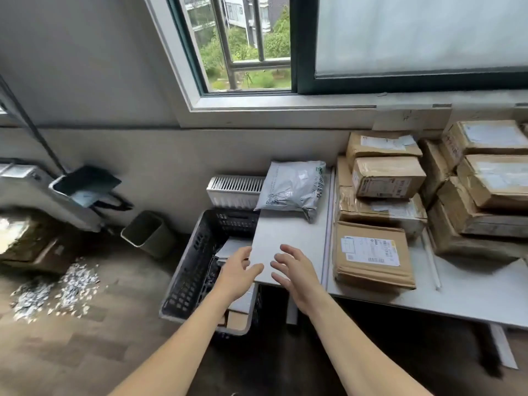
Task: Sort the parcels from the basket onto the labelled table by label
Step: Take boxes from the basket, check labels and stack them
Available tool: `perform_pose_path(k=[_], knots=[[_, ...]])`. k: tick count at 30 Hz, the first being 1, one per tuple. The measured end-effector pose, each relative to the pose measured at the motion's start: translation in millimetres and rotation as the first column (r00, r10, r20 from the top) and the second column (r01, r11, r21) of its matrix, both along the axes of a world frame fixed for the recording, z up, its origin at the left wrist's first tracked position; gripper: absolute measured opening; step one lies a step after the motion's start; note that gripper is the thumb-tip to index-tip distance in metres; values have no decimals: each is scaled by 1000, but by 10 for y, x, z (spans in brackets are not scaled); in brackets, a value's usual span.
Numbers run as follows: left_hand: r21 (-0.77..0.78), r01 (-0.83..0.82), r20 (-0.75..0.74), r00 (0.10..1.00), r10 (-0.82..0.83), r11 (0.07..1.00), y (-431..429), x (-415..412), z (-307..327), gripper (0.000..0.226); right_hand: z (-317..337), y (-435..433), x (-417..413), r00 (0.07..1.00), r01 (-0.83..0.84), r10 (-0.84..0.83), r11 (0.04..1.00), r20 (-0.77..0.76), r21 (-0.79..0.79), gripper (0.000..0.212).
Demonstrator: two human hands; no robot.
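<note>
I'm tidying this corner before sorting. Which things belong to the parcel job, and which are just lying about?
Job: basket, parcels inside, table, grey mailer, boxes, left hand, right hand.
Lying about: bin, radiator, floor scraps.

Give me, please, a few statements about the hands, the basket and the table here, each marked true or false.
1. The left hand and right hand hold nothing. True.
2. The grey mailer lies in the basket. False: it lies at the far left end of the table.
3. Brown boxes are stacked on the table, right of the mailer. True.
4. The basket stands on the table. False: it stands on the floor, against the table's left end.
</note>
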State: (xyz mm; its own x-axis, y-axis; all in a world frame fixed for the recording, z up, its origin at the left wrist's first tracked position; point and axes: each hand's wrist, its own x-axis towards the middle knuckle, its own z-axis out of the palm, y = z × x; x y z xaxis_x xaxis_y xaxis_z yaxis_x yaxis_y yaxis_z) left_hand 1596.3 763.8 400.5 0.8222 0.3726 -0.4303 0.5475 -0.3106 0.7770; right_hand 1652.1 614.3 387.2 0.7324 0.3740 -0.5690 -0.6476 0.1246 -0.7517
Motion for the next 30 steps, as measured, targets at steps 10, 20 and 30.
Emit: perform_pose_path(k=[10,20,30], knots=[[-197,-230,-44,973,226,953,1453,-1064,-423,46,-340,1352,-1059,990,20,-28,998,-139,-59,38],[-588,-511,-262,854,449,628,2025,-1592,-778,17,-532,2144,-1793,928,129,-165,983,-333,-130,23],[-530,-627,-383,777,499,571,2707,-1481,-800,14,-967,2606,-1179,816,112,-171,984,-553,-139,18]])
